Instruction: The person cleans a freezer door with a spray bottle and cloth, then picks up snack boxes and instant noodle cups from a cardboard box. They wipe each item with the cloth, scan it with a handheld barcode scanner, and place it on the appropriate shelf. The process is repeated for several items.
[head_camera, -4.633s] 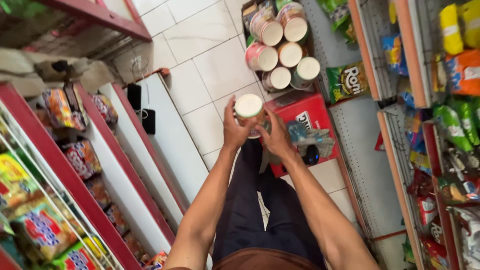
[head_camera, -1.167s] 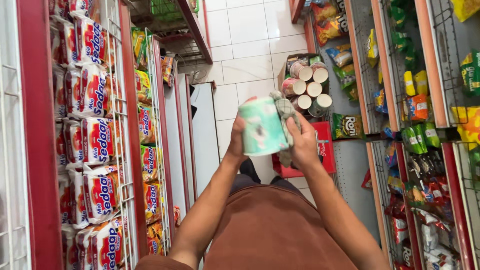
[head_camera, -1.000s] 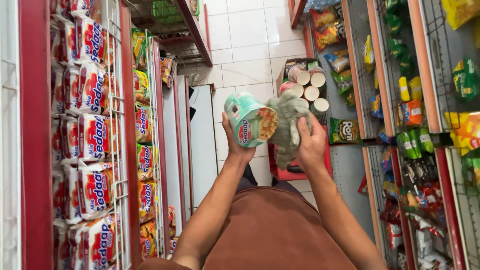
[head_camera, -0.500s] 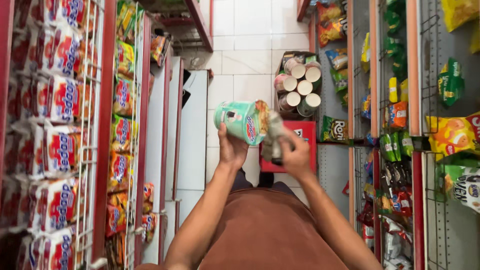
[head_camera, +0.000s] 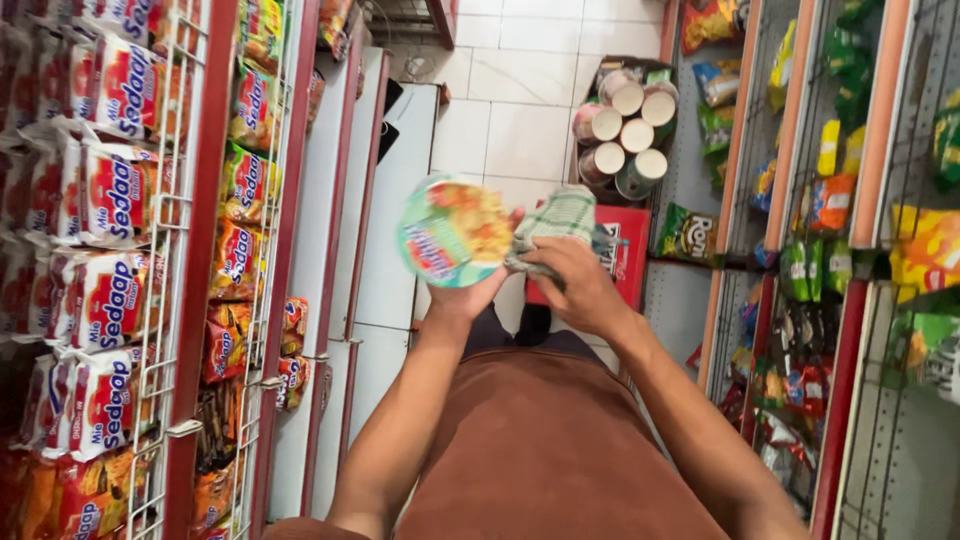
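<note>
Noodle cup (head_camera: 455, 232) is lying tipped on its side, printed lid facing the camera, long axis running away toward the floor. Left hand (head_camera: 468, 296) is gripping it from beneath, fingers curling behind. Right hand (head_camera: 572, 283) is clenching a checked cloth (head_camera: 556, 222) against its right side.

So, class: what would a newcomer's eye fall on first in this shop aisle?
At centre, the left hand holds up a cup noodle tub, colourful lid facing the camera, while the right hand presses a checked cloth beside it. Red shelves of instant noodle packets fill the left side.
</note>
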